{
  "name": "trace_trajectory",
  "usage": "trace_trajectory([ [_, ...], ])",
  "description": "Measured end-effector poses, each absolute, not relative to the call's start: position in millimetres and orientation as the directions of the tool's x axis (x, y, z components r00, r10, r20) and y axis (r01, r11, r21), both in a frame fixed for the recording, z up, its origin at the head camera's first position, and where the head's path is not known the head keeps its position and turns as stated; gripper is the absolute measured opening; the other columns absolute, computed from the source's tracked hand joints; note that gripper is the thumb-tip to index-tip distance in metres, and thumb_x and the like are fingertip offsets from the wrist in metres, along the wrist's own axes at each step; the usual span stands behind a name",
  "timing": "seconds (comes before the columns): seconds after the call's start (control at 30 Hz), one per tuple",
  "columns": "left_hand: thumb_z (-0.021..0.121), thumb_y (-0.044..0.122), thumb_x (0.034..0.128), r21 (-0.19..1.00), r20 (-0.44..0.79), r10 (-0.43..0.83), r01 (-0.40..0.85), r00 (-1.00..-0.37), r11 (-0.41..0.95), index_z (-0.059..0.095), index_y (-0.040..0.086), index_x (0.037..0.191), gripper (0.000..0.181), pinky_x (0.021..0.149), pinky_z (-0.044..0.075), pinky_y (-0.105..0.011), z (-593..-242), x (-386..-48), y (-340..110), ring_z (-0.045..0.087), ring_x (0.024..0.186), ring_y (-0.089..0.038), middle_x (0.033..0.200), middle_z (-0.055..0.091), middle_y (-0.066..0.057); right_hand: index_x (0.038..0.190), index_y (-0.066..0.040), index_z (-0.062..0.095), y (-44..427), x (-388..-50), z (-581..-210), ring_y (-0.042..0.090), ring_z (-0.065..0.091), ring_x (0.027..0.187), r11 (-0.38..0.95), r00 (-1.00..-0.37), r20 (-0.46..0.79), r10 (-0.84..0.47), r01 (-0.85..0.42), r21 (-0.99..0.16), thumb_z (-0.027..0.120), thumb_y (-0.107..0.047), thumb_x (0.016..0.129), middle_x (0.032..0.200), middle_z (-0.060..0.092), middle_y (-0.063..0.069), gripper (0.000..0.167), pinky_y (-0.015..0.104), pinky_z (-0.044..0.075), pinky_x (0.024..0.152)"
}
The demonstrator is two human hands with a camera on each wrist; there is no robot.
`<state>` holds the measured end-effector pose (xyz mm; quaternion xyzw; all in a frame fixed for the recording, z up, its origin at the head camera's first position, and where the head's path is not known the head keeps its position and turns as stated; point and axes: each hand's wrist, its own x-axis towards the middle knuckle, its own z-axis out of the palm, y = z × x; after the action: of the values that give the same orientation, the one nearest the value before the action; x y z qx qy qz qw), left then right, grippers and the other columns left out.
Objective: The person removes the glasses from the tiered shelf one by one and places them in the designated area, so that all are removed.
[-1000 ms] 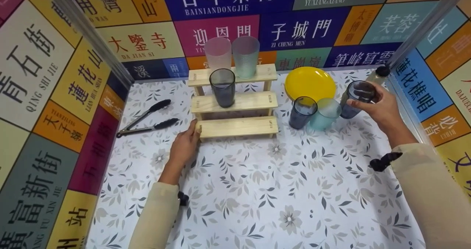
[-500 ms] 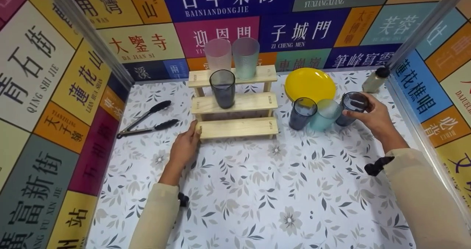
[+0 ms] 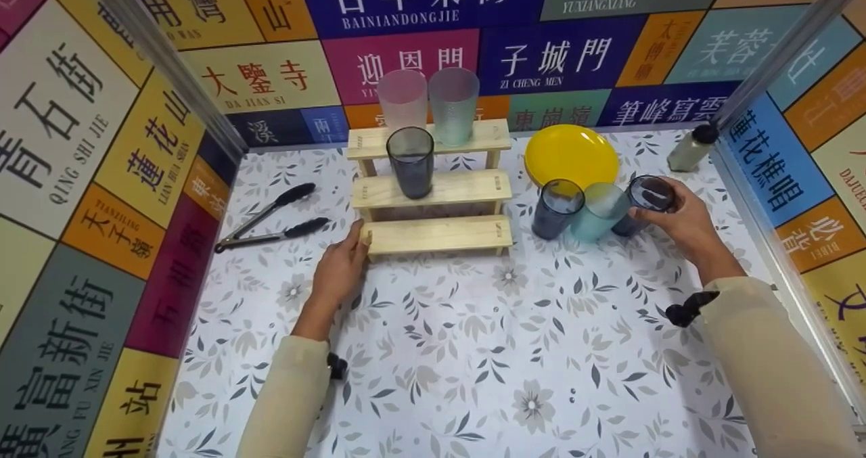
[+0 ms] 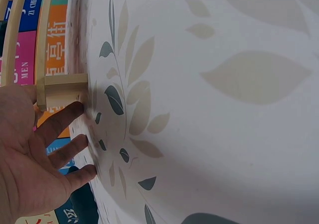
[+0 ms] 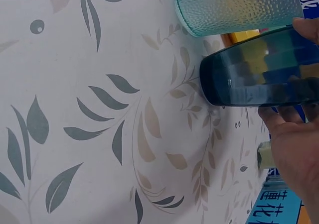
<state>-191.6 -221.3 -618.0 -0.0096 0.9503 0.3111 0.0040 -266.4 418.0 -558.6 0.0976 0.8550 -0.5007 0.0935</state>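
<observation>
A long, plain beige cloth left sleeve (image 3: pixel 284 397) and matching right sleeve (image 3: pixel 768 350) each carry a small, knobbly black device (image 3: pixel 691 309) at the inner side; the left hand (image 3: pixel 338 268) and right hand (image 3: pixel 689 220) are bare

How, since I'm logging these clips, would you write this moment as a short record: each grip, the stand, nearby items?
left grip: touches the wooden stand at the left end of its lowest step
right grip: curled round the held dark cup, beside the teal cup
top step: pink cup, pale green cup
middle step: shelved dark cup
right of stand: loose dark cup, teal cup, yellow plate, bottle
left of stand: tongs, spread open
</observation>
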Motion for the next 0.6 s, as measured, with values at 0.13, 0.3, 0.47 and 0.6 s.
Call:
trace_trajectory([
  [0.13,0.047,0.045,0.1197,0.597,-0.023,-0.024,-0.033,-0.999,0.801,0.04,0.026,0.173,0.057,0.107,0.052,-0.068,-618.0,-191.6,-220.3,0.067,0.13,-0.049,0.132,0.076,-0.025,0.175,-0.023,0.032,417.7,-266.1,-558.3,0.034,0.04,0.158,0.47,-0.965,-0.254,0.063,0.253,-0.846,0.088,-0.032,0.099,0.178,0.036,0.019,0.095,0.033,0.038,0.128],
  [0.3,0.045,0.045,0.12,0.601,-0.043,-0.026,-0.047,-0.999,0.798,0.038,0.027,0.174,0.058,0.111,0.05,-0.068,-617.1,-191.3,-220.7,0.065,0.135,-0.049,0.14,0.074,-0.025,0.175,-0.019,0.031,416.1,-266.4,-559.6,0.035,0.04,0.158,0.457,-0.968,-0.244,0.067,0.247,-0.854,0.087,-0.029,0.099,0.177,0.036,0.021,0.095,0.04,0.035,0.131],
  [0.47,0.046,0.045,0.1198,0.606,-0.04,-0.026,-0.045,-0.999,0.794,0.038,0.028,0.174,0.058,0.11,0.051,-0.068,-617.2,-191.1,-220.9,0.065,0.134,-0.048,0.133,0.077,-0.022,0.175,-0.017,0.028,416.2,-265.1,-561.3,0.034,0.041,0.157,0.459,-0.975,-0.216,0.057,0.218,-0.861,0.087,-0.028,0.1,0.176,0.036,0.022,0.096,0.024,0.041,0.124],
  [0.6,0.046,0.046,0.1198,0.607,-0.036,-0.02,-0.038,-0.999,0.794,0.039,0.028,0.174,0.057,0.109,0.052,-0.067,-617.2,-190.7,-221.3,0.066,0.133,-0.048,0.127,0.079,-0.021,0.177,-0.018,0.023,417.4,-263.3,-561.7,0.03,0.043,0.156,0.438,-0.981,-0.188,0.041,0.187,-0.879,0.087,-0.025,0.1,0.176,0.037,0.017,0.1,0.007,0.044,0.108],
])
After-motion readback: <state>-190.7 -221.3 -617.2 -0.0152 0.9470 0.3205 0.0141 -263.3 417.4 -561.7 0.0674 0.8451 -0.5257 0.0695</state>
